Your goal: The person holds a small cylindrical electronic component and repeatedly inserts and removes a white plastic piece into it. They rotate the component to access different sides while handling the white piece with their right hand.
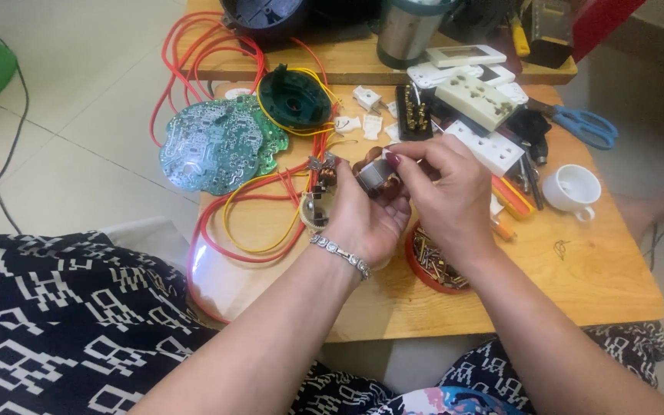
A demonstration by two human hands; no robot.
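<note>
Both of my hands meet over the middle of a low wooden table (578, 277). My left hand (359, 219), with a silver bracelet on the wrist, cups a small motor part with copper windings (378, 175). My right hand (447, 192) pinches the top of the same part with thumb and fingers. A small round component (315, 209) on red and yellow wires (247, 230) lies against the left hand's outer edge.
A green round circuit board (213, 142) and a dark green round housing (295, 98) lie to the left. White socket parts (478, 100), blue scissors (589, 127), a white cup (574, 188) and a red dish of screws (432, 265) crowd the right.
</note>
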